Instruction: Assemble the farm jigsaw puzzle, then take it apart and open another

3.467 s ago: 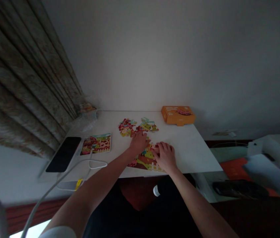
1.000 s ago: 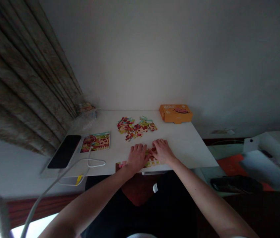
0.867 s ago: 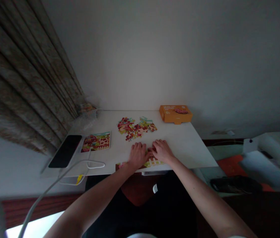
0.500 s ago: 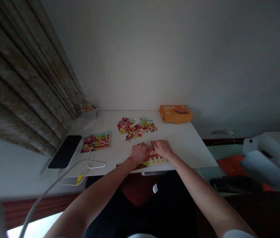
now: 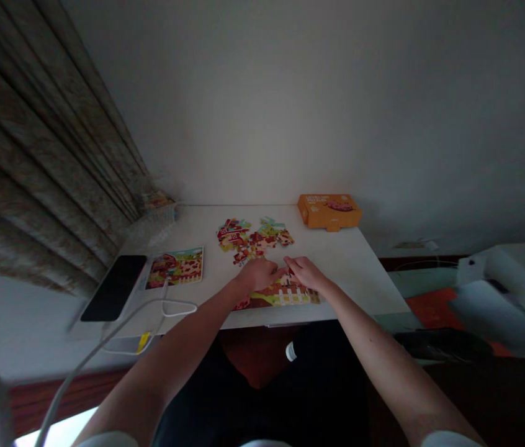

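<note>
"The jigsaw puzzle (image 5: 281,298), where did it lie?"

"Along the front edge of the white desk (image 5: 350,279), just below the middle of the frame. It was partly put together, and I could make out a white picket fence along its lower side."

"And the hands?"

"The left hand (image 5: 259,274) was open, palm down, at the puzzle's upper edge. The right hand (image 5: 305,273) was open too, its fingers stretched toward the left hand and nearly meeting it. Neither looked closed around anything, though a small piece under the fingers would have been hard to see."

"What else was nearby?"

"A cluster of loose puzzle pieces (image 5: 253,241) sat just above the hands. A picture card (image 5: 175,268) showing a red barn lay to their left, an orange box (image 5: 329,211) stood at the back edge, and a black phone (image 5: 113,287) lay at the left end, near a white cable (image 5: 174,305)."
</note>
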`<state>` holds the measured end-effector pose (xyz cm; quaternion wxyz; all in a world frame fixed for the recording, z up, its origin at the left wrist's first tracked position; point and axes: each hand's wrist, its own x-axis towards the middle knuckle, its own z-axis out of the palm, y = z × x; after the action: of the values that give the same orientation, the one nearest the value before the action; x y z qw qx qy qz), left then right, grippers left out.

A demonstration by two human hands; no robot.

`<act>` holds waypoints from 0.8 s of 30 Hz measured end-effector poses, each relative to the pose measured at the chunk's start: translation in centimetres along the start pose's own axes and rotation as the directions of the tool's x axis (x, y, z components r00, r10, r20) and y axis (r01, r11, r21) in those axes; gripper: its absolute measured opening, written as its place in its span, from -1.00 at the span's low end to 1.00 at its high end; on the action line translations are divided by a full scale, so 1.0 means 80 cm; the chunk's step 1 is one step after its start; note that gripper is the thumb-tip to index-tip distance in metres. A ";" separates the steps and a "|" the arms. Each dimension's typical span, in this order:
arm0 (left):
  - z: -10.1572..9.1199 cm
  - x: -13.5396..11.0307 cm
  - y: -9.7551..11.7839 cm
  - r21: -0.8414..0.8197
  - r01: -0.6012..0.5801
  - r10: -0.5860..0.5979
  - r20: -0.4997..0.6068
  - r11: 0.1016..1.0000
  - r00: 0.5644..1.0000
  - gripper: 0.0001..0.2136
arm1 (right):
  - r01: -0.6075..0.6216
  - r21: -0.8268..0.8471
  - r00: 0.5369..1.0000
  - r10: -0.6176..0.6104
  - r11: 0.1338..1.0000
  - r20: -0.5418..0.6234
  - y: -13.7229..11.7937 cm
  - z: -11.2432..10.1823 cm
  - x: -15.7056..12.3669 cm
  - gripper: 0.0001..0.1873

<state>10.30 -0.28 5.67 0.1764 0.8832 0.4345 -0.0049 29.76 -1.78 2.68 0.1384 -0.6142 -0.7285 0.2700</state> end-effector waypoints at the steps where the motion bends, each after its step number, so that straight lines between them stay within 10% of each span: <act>1: -0.001 0.000 0.000 0.017 0.004 -0.004 -0.005 1.000 1.000 -0.42 | 0.003 0.027 1.000 -0.003 1.000 0.004 0.000 0.000 0.002 -0.21; 16: 0.014 -0.007 -0.020 0.125 0.050 -0.051 0.004 0.991 0.999 -0.43 | -0.101 -0.033 0.974 0.091 0.994 -0.209 -0.033 -0.017 0.048 -0.15; 24: -0.006 -0.007 -0.044 0.045 0.145 -0.141 -0.091 0.988 0.986 -0.47 | -0.080 -0.273 0.968 0.009 0.959 -0.250 -0.063 -0.020 0.097 -0.50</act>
<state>7.19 1.38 5.11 0.1335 0.8534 0.5037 0.0097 24.86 5.63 5.81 0.1330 -0.6726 -0.7225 0.0889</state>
